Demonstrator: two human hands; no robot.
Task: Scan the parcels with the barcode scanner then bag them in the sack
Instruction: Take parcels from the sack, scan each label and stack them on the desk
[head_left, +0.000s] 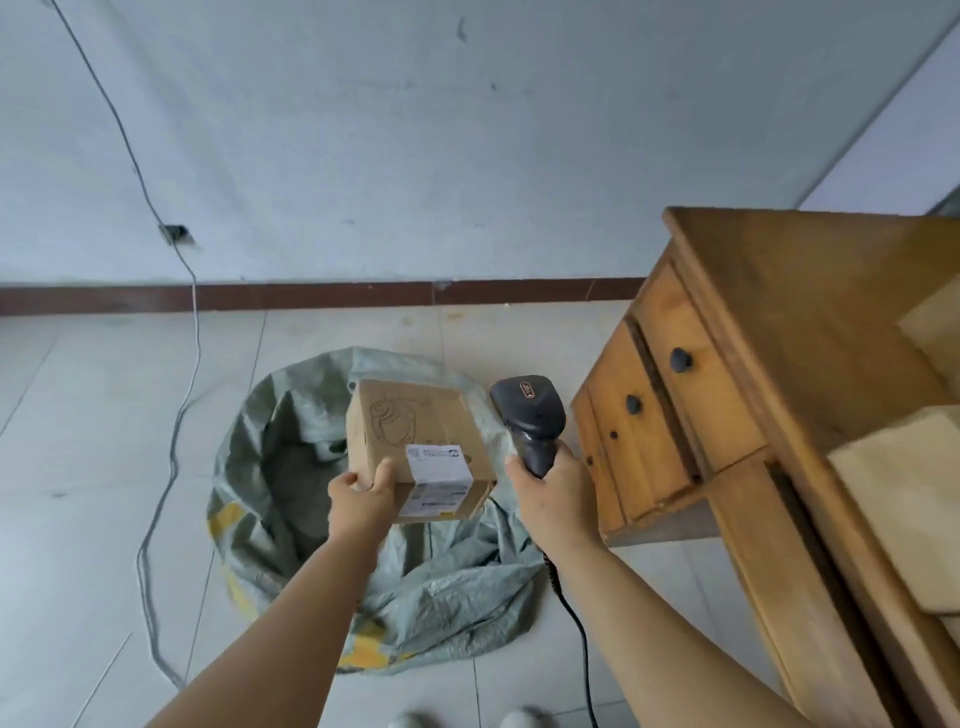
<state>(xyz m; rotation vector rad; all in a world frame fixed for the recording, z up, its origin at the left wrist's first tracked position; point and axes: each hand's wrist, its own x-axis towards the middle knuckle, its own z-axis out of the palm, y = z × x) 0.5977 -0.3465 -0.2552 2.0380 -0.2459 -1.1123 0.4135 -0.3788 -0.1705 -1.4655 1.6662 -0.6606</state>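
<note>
Holding the box (415, 436) by its near left corner, the left hand (361, 501) keeps it above the sack (457, 587). Right hand (553, 501) grips the scanner (530, 415) just right of it. Bagging remains; whether the scan is done cannot be told.

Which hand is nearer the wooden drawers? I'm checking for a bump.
Right. The right hand, gripping the scanner, is just beside the drawers; the left hand holds the parcel farther away.

White shipping label (439, 464) wrapped over the edge of the cardboard parcel (415, 431), its print and small code square too small to read, orange-outlined brand badge (528, 389) on the barcode scanner (530, 421) head, lettering illegible
</note>
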